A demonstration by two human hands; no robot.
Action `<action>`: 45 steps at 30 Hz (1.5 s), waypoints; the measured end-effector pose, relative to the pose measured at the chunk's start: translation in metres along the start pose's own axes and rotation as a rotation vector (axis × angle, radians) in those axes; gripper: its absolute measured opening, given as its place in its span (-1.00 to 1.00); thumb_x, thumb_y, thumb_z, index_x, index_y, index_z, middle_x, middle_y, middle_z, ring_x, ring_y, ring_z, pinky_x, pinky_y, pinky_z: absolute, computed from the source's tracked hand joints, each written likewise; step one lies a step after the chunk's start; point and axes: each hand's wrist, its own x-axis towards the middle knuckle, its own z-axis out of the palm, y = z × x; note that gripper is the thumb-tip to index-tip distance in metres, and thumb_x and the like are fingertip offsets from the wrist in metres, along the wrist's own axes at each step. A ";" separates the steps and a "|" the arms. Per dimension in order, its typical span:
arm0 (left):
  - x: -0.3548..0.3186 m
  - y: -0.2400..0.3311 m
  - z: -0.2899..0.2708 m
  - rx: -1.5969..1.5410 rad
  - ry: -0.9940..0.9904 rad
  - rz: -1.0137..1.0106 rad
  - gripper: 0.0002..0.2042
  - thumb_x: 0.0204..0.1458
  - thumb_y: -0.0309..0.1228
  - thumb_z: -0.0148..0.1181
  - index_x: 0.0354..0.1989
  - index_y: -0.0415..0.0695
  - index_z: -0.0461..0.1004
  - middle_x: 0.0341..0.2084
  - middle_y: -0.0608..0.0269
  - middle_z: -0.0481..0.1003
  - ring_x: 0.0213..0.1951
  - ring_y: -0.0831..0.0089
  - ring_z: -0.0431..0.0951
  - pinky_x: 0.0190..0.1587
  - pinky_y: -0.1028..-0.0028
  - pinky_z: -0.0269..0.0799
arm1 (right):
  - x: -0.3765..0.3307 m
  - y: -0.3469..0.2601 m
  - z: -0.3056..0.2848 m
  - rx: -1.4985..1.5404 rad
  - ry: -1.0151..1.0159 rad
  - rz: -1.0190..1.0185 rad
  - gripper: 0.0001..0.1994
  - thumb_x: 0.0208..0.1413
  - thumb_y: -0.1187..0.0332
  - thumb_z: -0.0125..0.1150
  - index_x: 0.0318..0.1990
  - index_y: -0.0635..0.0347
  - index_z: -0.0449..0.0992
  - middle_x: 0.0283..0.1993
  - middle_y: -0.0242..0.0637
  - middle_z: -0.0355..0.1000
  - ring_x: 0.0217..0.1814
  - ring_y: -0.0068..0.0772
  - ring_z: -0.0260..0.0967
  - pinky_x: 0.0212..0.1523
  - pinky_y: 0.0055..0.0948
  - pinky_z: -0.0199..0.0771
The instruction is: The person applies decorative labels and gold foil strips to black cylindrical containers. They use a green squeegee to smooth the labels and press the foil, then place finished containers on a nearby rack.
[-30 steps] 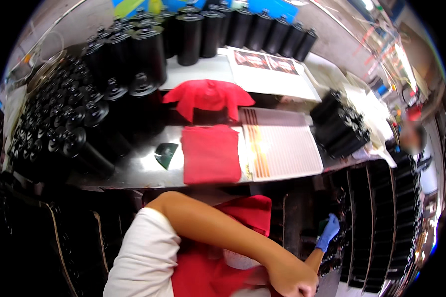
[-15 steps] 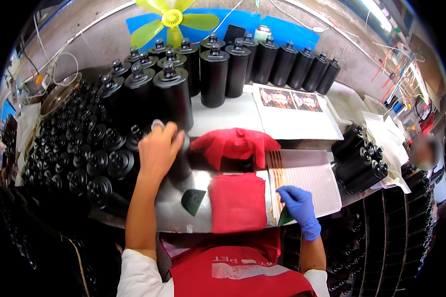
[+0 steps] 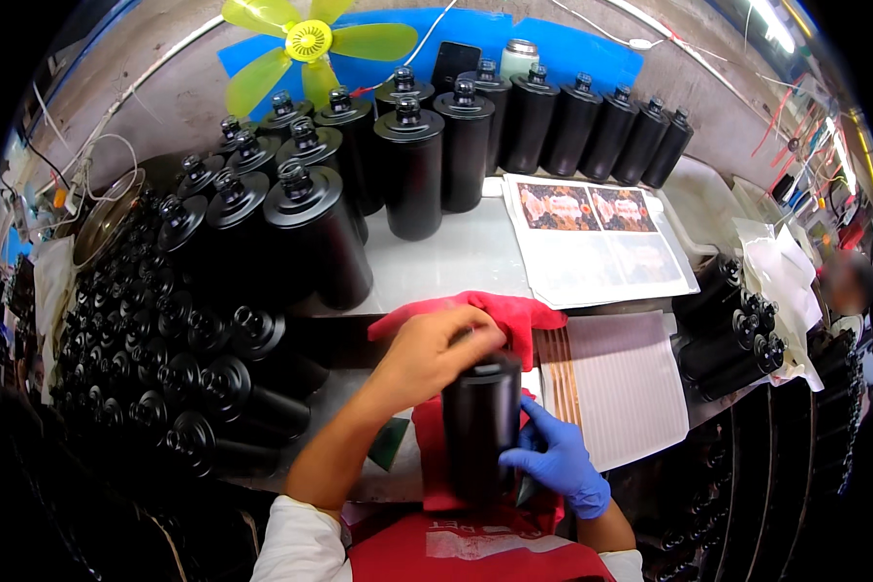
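A black cylindrical bottle (image 3: 481, 436) stands upright over the folded red cloth (image 3: 435, 475) in front of me. My bare left hand (image 3: 438, 357) grips it at its top, the fingers covering the neck. Against its right side rests my right hand (image 3: 557, 460) in a blue glove, fingers curled. A dark green flat scraper (image 3: 526, 489) shows at that hand, partly hidden by it. Another dark green flat piece (image 3: 388, 443) lies on the metal table left of the bottle. Behind the bottle is a crumpled red cloth (image 3: 514, 315).
Upright black bottles (image 3: 409, 184) crowd the back, and many lie stacked at left (image 3: 225, 388). More lie at right (image 3: 732, 354). A printed sheet (image 3: 606, 262), a striped pale sheet (image 3: 621, 388) and a yellow-green fan (image 3: 308, 41) are nearby.
My left hand has brought a black bottle from the left stack to the front of me. My right hand has moved slightly left and down, against the bottle. The view has shifted.
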 end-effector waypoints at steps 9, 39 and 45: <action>-0.076 -0.055 0.072 -0.468 0.232 -0.310 -0.03 -0.12 -0.26 0.32 0.30 -0.30 -0.31 0.20 -0.15 0.01 0.24 0.17 0.08 0.25 0.36 -0.03 | 0.066 0.020 -0.065 0.002 0.116 0.035 -0.64 -0.05 0.31 0.31 -0.04 0.10 0.50 -0.52 -0.40 0.41 -0.46 -0.68 0.31 -0.35 -0.60 0.38; -0.068 -0.061 0.071 -0.553 0.206 -0.262 -0.10 -0.07 -0.37 0.27 0.31 -0.30 -0.28 0.21 0.02 0.05 0.25 0.29 0.07 0.26 0.36 -0.04 | 0.235 -0.044 -0.170 -0.609 0.628 -0.469 -0.80 0.03 0.30 0.18 -0.22 0.17 0.52 -0.35 -0.11 0.48 -0.35 -0.23 0.46 -0.26 -0.43 0.42; -0.065 -0.068 0.069 -0.686 0.150 -0.251 -0.15 -0.06 -0.38 0.24 0.31 -0.23 -0.23 0.19 0.09 0.09 0.23 0.34 0.12 0.25 0.37 -0.01 | 0.134 -0.084 -0.142 -0.635 0.466 -0.500 -0.84 0.00 0.40 0.20 -0.27 0.26 0.51 -0.36 -0.15 0.49 -0.36 -0.30 0.48 -0.28 -0.49 0.42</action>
